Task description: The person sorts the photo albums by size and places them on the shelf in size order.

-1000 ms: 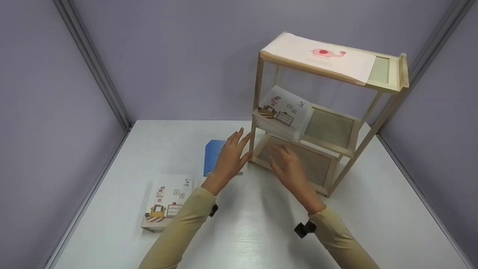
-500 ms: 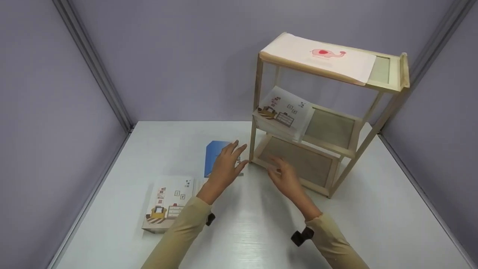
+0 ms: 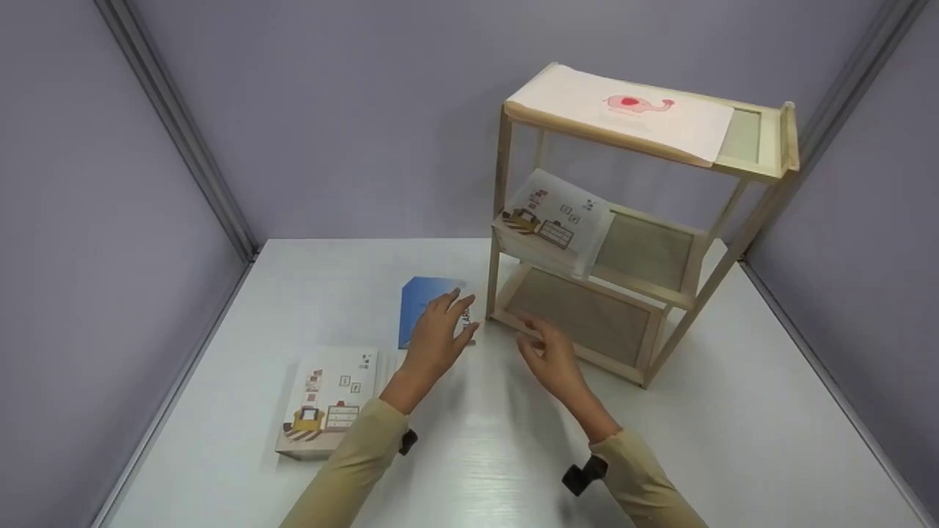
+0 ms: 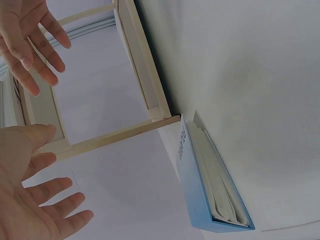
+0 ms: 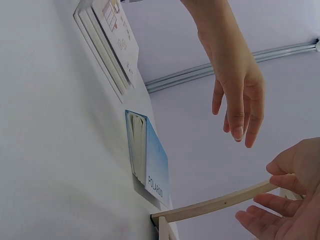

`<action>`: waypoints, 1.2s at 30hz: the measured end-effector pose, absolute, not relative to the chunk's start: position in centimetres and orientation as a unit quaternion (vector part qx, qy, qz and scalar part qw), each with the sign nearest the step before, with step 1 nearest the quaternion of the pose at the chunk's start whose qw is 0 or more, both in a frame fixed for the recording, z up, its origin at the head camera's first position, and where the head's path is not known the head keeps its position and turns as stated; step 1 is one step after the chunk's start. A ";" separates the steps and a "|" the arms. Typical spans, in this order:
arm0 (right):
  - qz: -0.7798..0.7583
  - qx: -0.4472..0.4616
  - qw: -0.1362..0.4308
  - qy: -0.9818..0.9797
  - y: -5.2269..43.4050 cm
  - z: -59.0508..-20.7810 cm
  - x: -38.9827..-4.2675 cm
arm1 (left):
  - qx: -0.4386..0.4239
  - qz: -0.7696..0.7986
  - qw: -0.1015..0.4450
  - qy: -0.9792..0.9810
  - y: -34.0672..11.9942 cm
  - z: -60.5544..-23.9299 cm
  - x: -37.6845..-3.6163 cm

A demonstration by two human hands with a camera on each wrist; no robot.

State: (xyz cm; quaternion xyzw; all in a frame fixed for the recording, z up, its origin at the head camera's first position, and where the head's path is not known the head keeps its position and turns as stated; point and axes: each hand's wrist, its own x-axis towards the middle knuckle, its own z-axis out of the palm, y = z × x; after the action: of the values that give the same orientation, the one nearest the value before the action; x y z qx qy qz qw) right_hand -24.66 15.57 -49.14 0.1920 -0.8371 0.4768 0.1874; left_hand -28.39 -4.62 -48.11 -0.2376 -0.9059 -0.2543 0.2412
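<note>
At the far left of the white table (image 3: 242, 469), a flat book with a picture cover (image 3: 328, 400) is seen lying on its back. Just behind and to the right of it, a blue book (image 3: 419, 304) lies flat on the table, close beside the shelf's front left post; in the left wrist view its pale page edges (image 4: 217, 180) are shown facing sideways.

The left hand (image 3: 435, 339) is held above the near edge of the blue book, palm down, its fingers (image 4: 55, 192) straight and slightly spread; nothing is gripped, and whether the book is touched cannot be told. The right hand (image 3: 550, 356) is held just in front of the wooden shelf (image 3: 506, 158), near its lowest board, with fingers (image 5: 255, 220) loosely bent and apart, holding nothing.

On the shelf's middle board a second picture book (image 3: 555, 220) is laid at the left end. On the top board a white sheet with a pink elephant (image 3: 637, 104) is spread.
</note>
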 end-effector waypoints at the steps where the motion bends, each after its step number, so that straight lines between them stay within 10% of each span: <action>1: 0.483 0.193 0.186 -0.834 15.5 -49.3 -24.6 | -0.234 -0.258 0.242 -0.905 -4.7 -48.2 -28.3; 36: 0.507 0.188 0.091 -0.836 12.9 -52.8 -23.1 | -0.143 -0.277 0.215 -0.925 -7.1 -50.8 -25.4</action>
State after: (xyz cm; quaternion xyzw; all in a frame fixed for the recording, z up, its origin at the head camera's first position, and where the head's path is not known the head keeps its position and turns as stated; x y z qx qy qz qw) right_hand -23.13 12.94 -52.76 0.1885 -0.8364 0.5066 0.0907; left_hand -25.45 -7.15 -50.75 -0.1433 -0.9252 -0.2775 0.2155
